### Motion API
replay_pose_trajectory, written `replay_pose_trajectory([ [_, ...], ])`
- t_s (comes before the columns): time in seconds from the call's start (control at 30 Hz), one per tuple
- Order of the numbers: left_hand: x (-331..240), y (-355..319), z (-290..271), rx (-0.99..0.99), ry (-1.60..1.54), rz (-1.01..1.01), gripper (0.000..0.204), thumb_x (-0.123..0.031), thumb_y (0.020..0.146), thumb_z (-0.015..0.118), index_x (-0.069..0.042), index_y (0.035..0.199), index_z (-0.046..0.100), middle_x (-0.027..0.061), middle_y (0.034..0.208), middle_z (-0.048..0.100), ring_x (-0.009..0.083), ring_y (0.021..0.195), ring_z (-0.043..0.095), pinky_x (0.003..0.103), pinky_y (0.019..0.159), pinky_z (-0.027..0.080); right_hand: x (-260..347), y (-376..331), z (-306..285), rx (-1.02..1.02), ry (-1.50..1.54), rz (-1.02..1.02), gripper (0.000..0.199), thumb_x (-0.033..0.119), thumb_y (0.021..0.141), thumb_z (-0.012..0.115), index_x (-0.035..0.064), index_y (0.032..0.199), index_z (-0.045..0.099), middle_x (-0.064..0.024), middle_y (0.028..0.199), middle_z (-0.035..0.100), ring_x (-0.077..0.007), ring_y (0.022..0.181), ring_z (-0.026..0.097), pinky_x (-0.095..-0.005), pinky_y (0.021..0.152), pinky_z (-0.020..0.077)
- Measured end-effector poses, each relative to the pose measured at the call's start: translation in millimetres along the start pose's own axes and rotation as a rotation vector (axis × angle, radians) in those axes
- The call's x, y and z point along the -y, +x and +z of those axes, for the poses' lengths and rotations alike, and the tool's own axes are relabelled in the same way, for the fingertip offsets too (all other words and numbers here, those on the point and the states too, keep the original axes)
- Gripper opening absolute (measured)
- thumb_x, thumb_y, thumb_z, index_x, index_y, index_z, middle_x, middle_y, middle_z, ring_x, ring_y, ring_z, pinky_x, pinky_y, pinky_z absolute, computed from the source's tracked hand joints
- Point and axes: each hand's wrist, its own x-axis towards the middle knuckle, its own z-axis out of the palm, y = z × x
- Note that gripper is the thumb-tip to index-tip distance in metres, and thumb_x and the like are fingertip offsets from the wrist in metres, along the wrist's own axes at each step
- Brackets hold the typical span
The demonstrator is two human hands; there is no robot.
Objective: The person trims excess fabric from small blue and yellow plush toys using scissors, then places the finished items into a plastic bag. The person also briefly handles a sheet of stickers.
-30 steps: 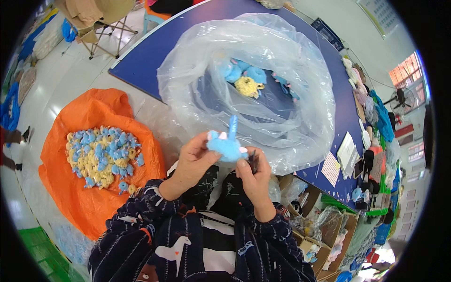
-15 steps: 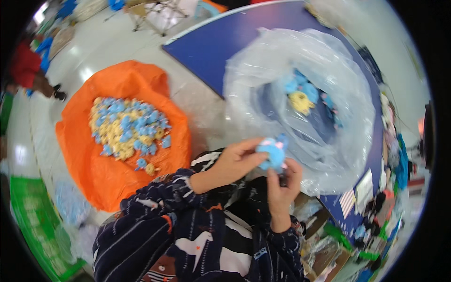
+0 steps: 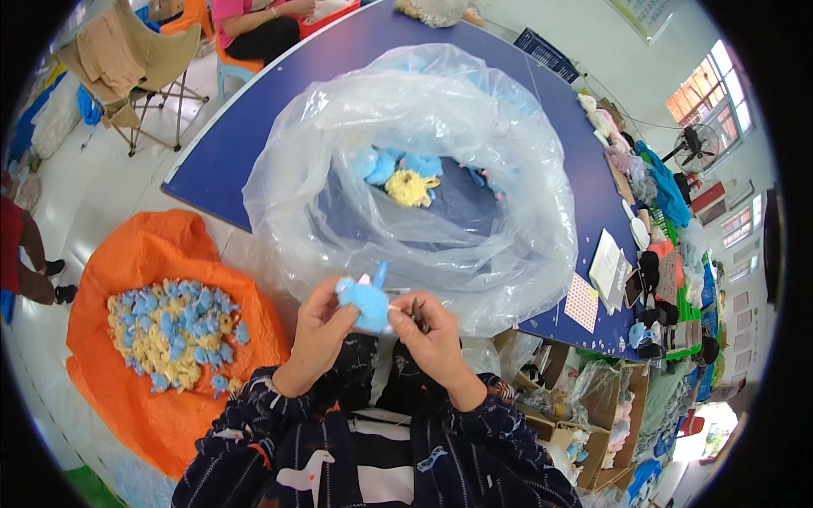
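A small blue plush toy (image 3: 364,305) with pinkish ears and a blue strip sticking up is held in front of my body. My left hand (image 3: 315,343) pinches its left side between thumb and fingers. At its lower right edge, the thumb and fingers of my right hand (image 3: 434,339) grip it too. A small dark tool (image 3: 418,314), perhaps thread snips, is tucked in the right hand's fingers, mostly hidden. Just beyond my hands, a large clear plastic bag (image 3: 288,203) lies open on the blue table, with blue plush pieces (image 3: 385,162) and a yellow plush piece (image 3: 412,187) inside.
On the floor at left, an orange sack (image 3: 110,415) holds many small blue and yellow plush toys (image 3: 174,330). Papers (image 3: 608,267) lie on the blue table (image 3: 229,161). Cardboard boxes (image 3: 628,415) stand at right. Other people are at the far left and beyond the table.
My view has swung to the right, so the bag and sack appear further left. Both hands still hold the blue plush toy, which is now turned differently. The dark tool shows more plainly.
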Motion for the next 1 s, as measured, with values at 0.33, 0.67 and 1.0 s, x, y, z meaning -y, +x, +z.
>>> replay_pose_trajectory([
  [0.33, -4.6, 2.0, 2.5, 0.039, 0.024, 0.050, 0.032, 0.001, 0.084, 0.053, -0.003, 0.115, 0.045, 0.0077, 0.111, 0.051, 0.0147, 0.101, 0.051, 0.029, 0.085, 0.044, 18.1, 13.7, -21.8, -0.072, -0.118, -0.023, 0.008, 0.006, 0.084, 0.057, -0.0010, 0.086, 0.057, -0.0021, 0.079, 0.058, -0.0059, 0.064, 0.050, -0.0199, 0.057, 0.0404],
  [0.67, -7.4, 2.1, 5.6, 0.131, 0.398, 0.215, 0.029, 0.006, 0.081, 0.053, -0.001, 0.109, 0.051, 0.0107, 0.120, 0.047, 0.0160, 0.106, 0.048, 0.028, 0.088, 0.040, 25.7, 22.5, 0.3, 0.051, -0.551, -0.380, 0.022, 0.004, 0.072, 0.066, 0.0055, 0.093, 0.057, -0.0077, 0.080, 0.054, -0.0204, 0.064, 0.057, -0.0294, 0.055, 0.0452],
  [1.0, -106.3, -25.0, -9.7, 0.253, 1.271, 0.290, 0.033, 0.003, 0.068, 0.062, -0.003, 0.100, 0.060, 0.0120, 0.102, 0.056, 0.0237, 0.090, 0.058, 0.027, 0.077, 0.045, 43.1, 58.8, -30.1, 0.033, -0.630, -0.423, 0.013, 0.005, 0.074, 0.061, 0.0029, 0.085, 0.055, -0.0111, 0.076, 0.056, -0.0281, 0.066, 0.058, -0.0335, 0.056, 0.0452],
])
